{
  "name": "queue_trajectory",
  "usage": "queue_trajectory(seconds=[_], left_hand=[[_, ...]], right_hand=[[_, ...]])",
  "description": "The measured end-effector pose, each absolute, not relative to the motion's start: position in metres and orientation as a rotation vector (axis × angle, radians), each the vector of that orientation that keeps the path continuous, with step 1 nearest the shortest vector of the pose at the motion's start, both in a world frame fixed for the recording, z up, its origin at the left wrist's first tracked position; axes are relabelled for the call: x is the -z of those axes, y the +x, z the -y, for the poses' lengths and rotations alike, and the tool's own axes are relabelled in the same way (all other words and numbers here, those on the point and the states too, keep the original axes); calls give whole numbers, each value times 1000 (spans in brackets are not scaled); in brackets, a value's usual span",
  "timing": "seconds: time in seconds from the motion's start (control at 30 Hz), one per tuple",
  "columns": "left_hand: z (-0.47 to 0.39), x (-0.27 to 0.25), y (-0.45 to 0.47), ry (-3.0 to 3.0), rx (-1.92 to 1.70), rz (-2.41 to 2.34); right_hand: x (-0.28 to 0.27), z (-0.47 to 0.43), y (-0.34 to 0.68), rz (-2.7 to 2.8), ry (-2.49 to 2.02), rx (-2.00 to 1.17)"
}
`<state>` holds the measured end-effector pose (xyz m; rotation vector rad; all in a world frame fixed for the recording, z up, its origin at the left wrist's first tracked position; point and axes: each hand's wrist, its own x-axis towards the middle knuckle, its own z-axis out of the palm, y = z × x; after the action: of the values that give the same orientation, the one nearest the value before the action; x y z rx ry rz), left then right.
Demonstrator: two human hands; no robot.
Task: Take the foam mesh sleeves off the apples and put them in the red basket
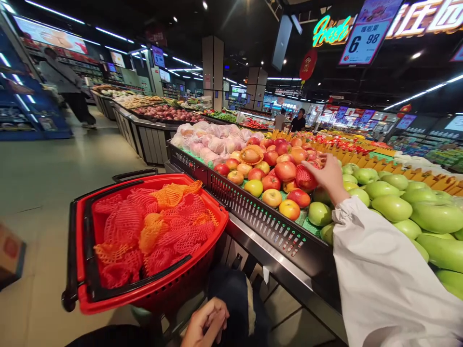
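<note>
My right hand (327,174), at the end of a white sleeve, reaches over the fruit display. Its thumb and fingers are spread, close against an apple in a red foam net (305,178); whether they touch it is unclear. Bare red and yellow apples (285,171) lie around that one, and another apple wears an orange foam net (252,154). My left hand (209,322) is low in front of me with curled fingers, and nothing shows in it. A red shopping basket (82,293) stands left of the display, filled with crumpled red and orange foam nets (154,231).
Green apples (394,202) fill the display's right side, and bagged pink fruit (210,140) its far left. A black perforated rail (249,205) edges the front. A cardboard box (10,253) sits on the floor at left. A person (65,82) is in the aisle.
</note>
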<state>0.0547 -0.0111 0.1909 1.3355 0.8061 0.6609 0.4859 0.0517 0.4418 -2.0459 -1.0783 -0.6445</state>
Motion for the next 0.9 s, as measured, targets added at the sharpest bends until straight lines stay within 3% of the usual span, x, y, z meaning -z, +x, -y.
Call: queue_trajectory(seconds=[0.27, 0.37, 0.5, 0.67, 0.9], left_hand=[[-30, -244, 36, 1945, -1139, -943], [-56, -263, 32, 2105, -1343, -1154], [-84, -270, 39, 2239, -1148, -1516], [-95, -258, 52, 2312, -891, -1650], [-83, -268, 36, 2204, -1498, -1456]], right_hand=[[-446, -57, 489, 1306, -1979, 777], [-448, -58, 490, 1358, -2015, 1011], [-456, -53, 473, 1452, -2114, 1433], [-459, -52, 457, 1685, -2019, 1523], [-460, -51, 451, 1730, -2020, 1500]])
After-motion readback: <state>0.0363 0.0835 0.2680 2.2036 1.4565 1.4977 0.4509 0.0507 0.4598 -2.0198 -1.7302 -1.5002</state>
